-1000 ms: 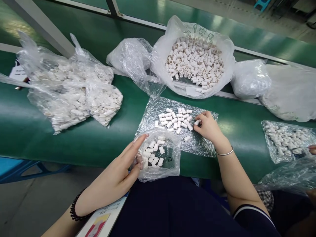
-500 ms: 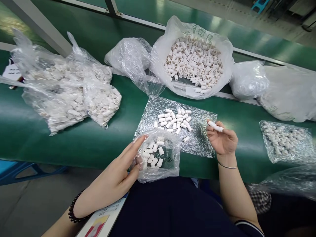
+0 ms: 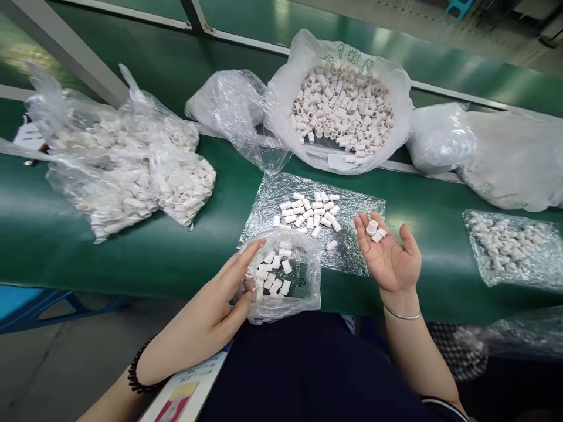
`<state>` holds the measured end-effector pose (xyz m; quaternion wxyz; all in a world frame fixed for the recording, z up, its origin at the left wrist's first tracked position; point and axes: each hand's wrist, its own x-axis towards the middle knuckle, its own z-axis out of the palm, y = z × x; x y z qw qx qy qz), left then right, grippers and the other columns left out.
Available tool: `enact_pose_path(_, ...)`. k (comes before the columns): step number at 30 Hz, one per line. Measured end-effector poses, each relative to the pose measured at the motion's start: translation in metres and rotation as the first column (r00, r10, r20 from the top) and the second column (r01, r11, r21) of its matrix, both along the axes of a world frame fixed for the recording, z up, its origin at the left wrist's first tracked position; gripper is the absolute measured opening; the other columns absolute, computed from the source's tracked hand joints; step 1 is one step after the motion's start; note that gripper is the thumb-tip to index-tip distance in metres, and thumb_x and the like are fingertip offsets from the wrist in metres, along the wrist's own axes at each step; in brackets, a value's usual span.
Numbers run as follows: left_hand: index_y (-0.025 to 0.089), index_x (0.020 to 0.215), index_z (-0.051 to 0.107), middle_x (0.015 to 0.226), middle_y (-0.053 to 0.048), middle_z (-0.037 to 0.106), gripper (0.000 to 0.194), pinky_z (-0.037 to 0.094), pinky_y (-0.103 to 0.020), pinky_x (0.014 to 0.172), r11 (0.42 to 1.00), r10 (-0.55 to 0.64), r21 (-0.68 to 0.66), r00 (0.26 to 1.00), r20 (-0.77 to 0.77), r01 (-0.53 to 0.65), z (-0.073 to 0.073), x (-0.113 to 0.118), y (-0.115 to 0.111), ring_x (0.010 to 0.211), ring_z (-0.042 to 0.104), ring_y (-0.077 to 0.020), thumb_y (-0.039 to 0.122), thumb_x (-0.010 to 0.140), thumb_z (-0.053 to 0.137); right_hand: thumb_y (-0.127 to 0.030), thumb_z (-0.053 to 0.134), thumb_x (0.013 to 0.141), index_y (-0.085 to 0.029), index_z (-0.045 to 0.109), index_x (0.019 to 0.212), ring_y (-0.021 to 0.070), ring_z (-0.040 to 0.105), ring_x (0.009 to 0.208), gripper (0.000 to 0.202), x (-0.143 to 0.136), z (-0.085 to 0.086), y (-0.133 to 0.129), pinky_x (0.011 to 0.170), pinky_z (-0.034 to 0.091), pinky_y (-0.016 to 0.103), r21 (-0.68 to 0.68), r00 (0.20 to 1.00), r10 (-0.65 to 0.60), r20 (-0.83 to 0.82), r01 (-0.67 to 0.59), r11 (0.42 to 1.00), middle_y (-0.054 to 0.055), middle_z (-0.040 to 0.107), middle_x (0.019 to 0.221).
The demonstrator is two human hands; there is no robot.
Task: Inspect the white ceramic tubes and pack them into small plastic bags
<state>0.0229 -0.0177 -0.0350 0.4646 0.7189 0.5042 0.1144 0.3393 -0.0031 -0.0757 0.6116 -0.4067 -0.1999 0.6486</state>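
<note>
My left hand (image 3: 215,299) is at the left side of a clear plastic bag (image 3: 310,299), its thumb and fingers around the rim. The bag's mouth faces up, and several short white pipe couplings (image 3: 275,285) lie inside. To the right, my right hand (image 3: 391,255) is palm up with its fingers spread, a few loose white couplings (image 3: 377,234) resting on them. Between and beyond the hands, a group of white couplings (image 3: 310,211) lies spread on a flat clear plastic bag (image 3: 259,205).
A large open bag (image 3: 281,76) full of couplings stands behind. Filled clear bags (image 3: 118,176) lie at left on the green table (image 3: 35,234). A flat filled bag (image 3: 505,246) and bulky white bags (image 3: 514,158) are at right. A blue stool (image 3: 26,308) is below left.
My right hand has turned and opened from a pinch on a row of couplings to a flat palm with loose couplings on it. My left hand has stayed at the bag.
</note>
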Motion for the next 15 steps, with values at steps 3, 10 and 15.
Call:
enact_pose_path(3, 0.041, 0.153, 0.006, 0.156, -0.007, 0.030, 0.064, 0.050, -0.017, 0.054, 0.999, -0.013, -0.029, 1.000, 0.016, 0.013, 0.001, 0.002, 0.001, 0.080, 0.063, -0.0126, 0.030, 0.098, 0.036, -0.057, 0.026, 0.096, -0.027, 0.062, 0.117, 0.0215, 0.055, 0.126, 0.051, -0.029, 0.022, -0.009, 0.112, 0.043, 0.046, 0.121, 0.987, 0.136, 0.081, -0.145, 0.982, 0.004, 0.062, 0.131)
enact_pose_path(10, 0.042, 0.153, 0.008, 0.157, -0.007, 0.027, 0.063, 0.054, -0.019, 0.068, 1.000, -0.003, 0.028, 0.998, 0.056, 0.001, 0.004, 0.003, -0.003, 0.083, 0.062, -0.0106, 0.025, 0.098, 0.035, -0.023, 0.058, 0.090, -0.024, 0.055, 0.124, 0.0213, 0.056, 0.123, 0.034, -0.077, 0.037, -0.005, 0.104, 0.049, 0.043, 0.391, 0.493, -0.073, 0.867, -0.580, 0.714, 0.009, 0.062, 0.128)
enact_pose_path(15, 0.039, 0.153, 0.008, 0.148, -0.007, 0.040, 0.065, 0.054, -0.019, 0.069, 0.996, 0.019, 0.087, 1.000, -0.016, -0.018, -0.001, -0.008, -0.006, 0.087, 0.063, -0.0132, 0.027, 0.097, 0.038, -0.019, 0.049, 0.092, -0.021, 0.063, 0.102, 0.0204, 0.065, 0.088, 0.017, -0.028, 0.016, 0.032, 0.072, 0.054, 0.036, 0.153, -0.058, -0.201, 0.978, -0.456, 0.877, 0.008, 0.068, 0.097)
